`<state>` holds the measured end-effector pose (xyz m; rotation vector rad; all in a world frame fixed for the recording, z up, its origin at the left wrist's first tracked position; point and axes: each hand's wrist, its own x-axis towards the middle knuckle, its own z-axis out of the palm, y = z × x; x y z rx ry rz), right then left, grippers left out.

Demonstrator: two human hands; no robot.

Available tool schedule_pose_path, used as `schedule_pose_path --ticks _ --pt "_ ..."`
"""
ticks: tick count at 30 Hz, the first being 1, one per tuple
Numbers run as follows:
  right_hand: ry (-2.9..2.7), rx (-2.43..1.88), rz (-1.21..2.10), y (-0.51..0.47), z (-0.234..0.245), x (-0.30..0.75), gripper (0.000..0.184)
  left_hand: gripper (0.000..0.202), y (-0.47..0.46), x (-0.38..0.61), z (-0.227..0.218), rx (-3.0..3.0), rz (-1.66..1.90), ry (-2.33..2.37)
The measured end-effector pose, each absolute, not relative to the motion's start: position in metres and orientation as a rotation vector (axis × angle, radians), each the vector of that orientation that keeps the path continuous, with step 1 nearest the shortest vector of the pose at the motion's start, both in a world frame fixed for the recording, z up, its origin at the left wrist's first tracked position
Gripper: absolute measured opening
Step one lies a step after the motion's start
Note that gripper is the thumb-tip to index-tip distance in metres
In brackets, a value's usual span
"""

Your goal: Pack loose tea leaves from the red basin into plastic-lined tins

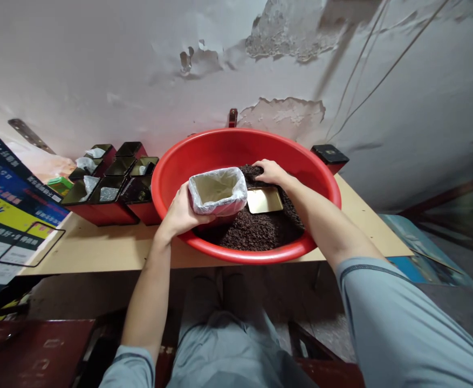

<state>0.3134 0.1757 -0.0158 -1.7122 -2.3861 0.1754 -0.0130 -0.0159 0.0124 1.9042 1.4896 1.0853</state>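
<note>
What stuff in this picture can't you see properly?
Head view:
- the right hand: fingertips curl into the dark granules, so any grip is hidden.
- the lined tin: near side covered by the left hand.
- the open tins: contents too small.
- the poster: cut off by the left edge, print blurred.

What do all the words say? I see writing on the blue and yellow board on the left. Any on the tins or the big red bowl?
Blue and yellow board: rows of print, too blurred to read.
Green box beside it: too small to read.
Black box behind the red bowl: no print that can be read.
Open tins, red bowl, lined tin in the left hand: no writing shows.
</note>
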Motion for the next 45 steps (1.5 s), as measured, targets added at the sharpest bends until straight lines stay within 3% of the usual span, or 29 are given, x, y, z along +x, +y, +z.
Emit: schedule_pose_path --ticks 10,18,21,30,34,38,45 --pt "-2.098 -1.477 0.195 0.172 0.006 0.321 0.041 0.107 -0.002 -0.009 0.019 2.039 1.321 1.735" --pt "-2.049 -1.173 0.35 0.128 0.075 0.276 0.038 0.101 0.022 0.037 0.036 2.151 0.944 1.978" --pt "-2.157 -1.016 0.335 0.111 0.09 0.241 0.039 0.101 0.027 0.041 0.038 2.059 0.952 1.959" --pt "-2.194 -0.974 0.384 0.11 0.063 0.195 0.03 0.104 0.031 0.029 0.024 1.81 1.179 1.747" --pt "-2.228 -0.938 0.465 0.107 0.073 0.198 0.034 0.103 0.033 0.023 0.017 1.788 1.227 1.693" --pt "-2.27 -0.936 0.536 0.104 0.085 0.202 0.021 0.104 0.033 0.019 0.014 1.781 1.229 1.675" --pt "-2.522 -0.91 0.751 0.099 0.102 0.213 0.017 0.103 0.031 0.022 0.014 1.791 1.218 1.677"
